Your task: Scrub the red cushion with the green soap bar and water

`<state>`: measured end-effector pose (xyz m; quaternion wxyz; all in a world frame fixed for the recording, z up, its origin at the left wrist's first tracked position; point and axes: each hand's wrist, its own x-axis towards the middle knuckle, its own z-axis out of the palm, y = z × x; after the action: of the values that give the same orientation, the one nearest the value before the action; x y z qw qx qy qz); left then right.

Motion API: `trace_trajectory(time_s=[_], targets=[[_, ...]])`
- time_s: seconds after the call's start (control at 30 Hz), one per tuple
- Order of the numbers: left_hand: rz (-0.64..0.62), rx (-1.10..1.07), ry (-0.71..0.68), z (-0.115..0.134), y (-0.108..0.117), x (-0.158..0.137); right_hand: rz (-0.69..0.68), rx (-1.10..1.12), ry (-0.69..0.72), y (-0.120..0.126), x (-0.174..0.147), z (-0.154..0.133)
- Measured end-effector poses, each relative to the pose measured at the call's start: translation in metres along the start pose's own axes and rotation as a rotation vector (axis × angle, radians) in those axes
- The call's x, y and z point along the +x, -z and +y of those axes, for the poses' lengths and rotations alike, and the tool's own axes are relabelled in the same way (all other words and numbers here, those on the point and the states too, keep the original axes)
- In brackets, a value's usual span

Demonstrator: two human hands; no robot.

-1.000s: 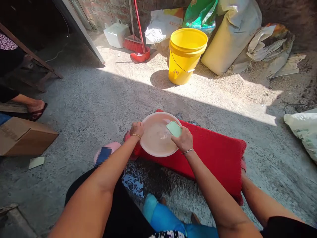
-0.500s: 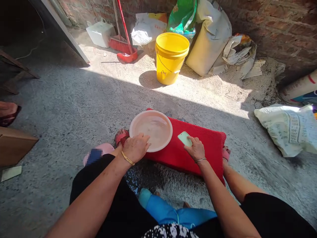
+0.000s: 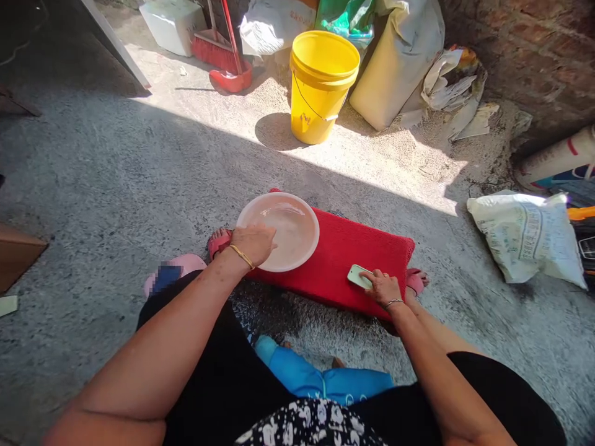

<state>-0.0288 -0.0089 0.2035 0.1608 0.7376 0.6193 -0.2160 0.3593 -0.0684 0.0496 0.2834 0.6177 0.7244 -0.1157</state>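
Note:
My left hand [image 3: 255, 243] lies over the near left rim of a pale pink basin [image 3: 304, 259], its fingers stretched out toward the water inside. Around that wrist is a gold-coloured bracelet. A small pale green scrubbing brush [image 3: 359, 277], rounded at the corners, is in my right hand [image 3: 382, 288], with its underside hidden. It is held flat at the right part of a red cloth-covered board or low bench [image 3: 357, 238]. The basin rests on the left end of this red surface.
A yellow bucket [image 3: 320, 93] stands beyond the red surface. Behind are a red broom [image 3: 214, 51], a red dustpan [image 3: 232, 80] and a full sack [image 3: 395, 68]. A white bag [image 3: 525, 238] lies right; a cardboard box [image 3: 18, 254] is left. Wet floor [image 3: 274, 313] shows nearer me.
My right hand has moved the brush right and down to the red surface. My left hand has shifted slightly at the basin's rim. The whole view has tilted downward.

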Motion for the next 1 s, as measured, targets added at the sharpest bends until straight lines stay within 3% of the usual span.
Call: trace_trajectory(time_s=[0.07,0.13,0.2,0.33,0.43,0.5,0.67,0.77,0.87,1.0], targets=[[-0.005,0.012,-0.002,-0.001,0.0,0.001,-0.025,-0.047,-0.146,-0.005,-0.018,0.04],[-0.016,0.02,-0.003,0.0,-0.002,0.006,0.022,-0.052,-0.178,-0.001,-0.026,0.041],[-0.043,0.02,-0.013,0.004,-0.009,0.013,0.096,-0.005,-0.066,0.011,-0.024,0.003],[-0.109,0.041,-0.077,0.02,-0.04,0.024,0.114,0.104,0.301,0.031,-0.003,-0.12],[-0.128,0.08,-0.106,0.03,-0.069,0.026,0.1,0.13,0.417,0.028,0.005,-0.163],[-0.131,0.096,-0.124,0.033,-0.084,0.026,0.08,0.117,0.4,0.017,0.003,-0.151],[-0.129,0.072,-0.273,0.032,-0.107,0.028,-0.015,0.002,0.195,-0.013,-0.026,-0.048],[-0.074,0.05,-0.287,0.033,-0.113,0.029,-0.015,-0.062,0.066,-0.011,-0.045,-0.015],[-0.038,0.044,-0.264,0.033,-0.116,0.026,0.019,-0.016,0.087,0.002,-0.05,-0.039],[-0.024,0.067,-0.27,0.026,-0.117,0.023,0.06,0.117,0.307,0.021,-0.033,-0.128]])
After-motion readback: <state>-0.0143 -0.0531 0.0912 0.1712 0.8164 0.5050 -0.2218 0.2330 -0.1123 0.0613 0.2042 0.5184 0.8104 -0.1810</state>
